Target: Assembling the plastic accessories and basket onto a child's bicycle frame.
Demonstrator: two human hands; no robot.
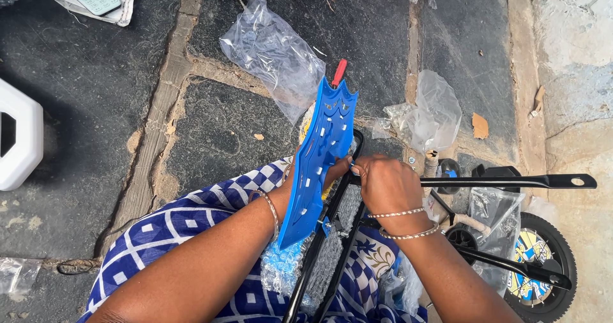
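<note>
right hand (383, 184): closed on black frame (332, 233), fingertips at blue guard (317, 166) | left hand: behind guard, grip cannot tell | guard: upright over lap, against frame | advice: steady guard, align holes squarely

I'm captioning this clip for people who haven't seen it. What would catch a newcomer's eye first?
The bright blue plastic panel stands out at centre, held upright against a black metal frame by the left hand and the right hand. At lower right lies a small black wheel. Crumpled clear plastic bags lie on the dark stone paving above.
</note>
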